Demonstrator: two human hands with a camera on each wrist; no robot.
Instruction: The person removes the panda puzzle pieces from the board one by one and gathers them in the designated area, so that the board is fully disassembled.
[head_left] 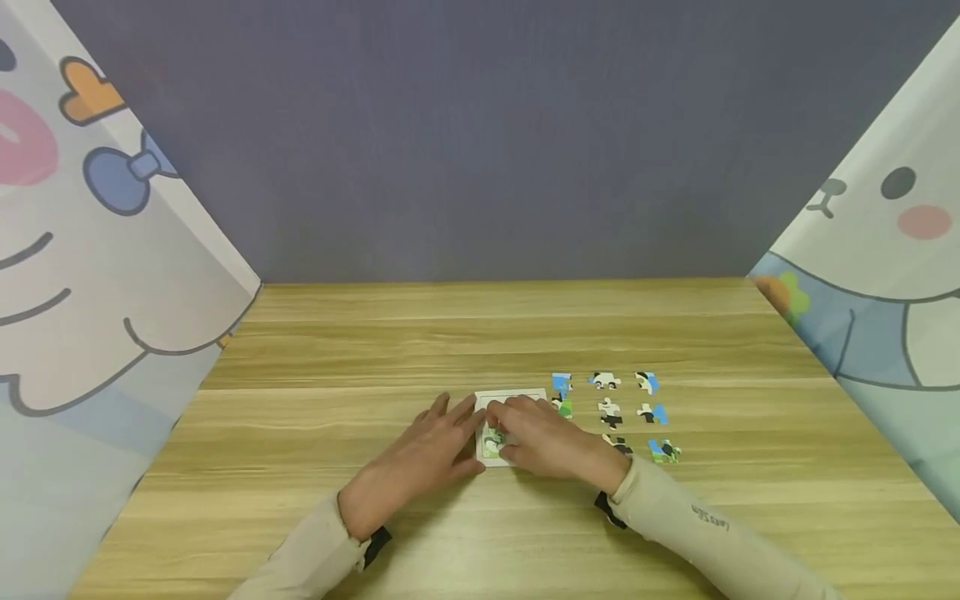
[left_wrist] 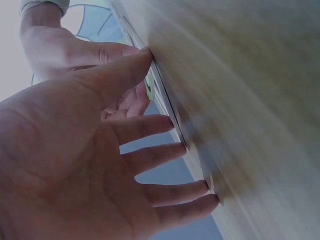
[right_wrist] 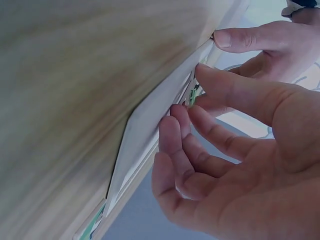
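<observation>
A white puzzle tray [head_left: 512, 392] lies on the table in front of me. Beside its left edge rests my left hand [head_left: 435, 446], fingers spread and fairly straight, with fingertips touching the edge. Over the tray is my right hand [head_left: 543, 437], fingers curled. Between its thumb and forefinger it pinches a green, white and black puzzle piece [head_left: 492, 442] at the tray's left side. The right wrist view shows a green bit of that piece [right_wrist: 193, 96] between the fingertips. Most of the tray's inside is hidden by the right hand.
Several loose panda puzzle pieces [head_left: 611, 412] lie in rough rows right of the tray; one piece [head_left: 664, 451] sits nearest the front right. The right forearm partly covers another piece [head_left: 618, 443]. A grey wall [head_left: 495, 150] stands behind the wooden table [head_left: 360, 350].
</observation>
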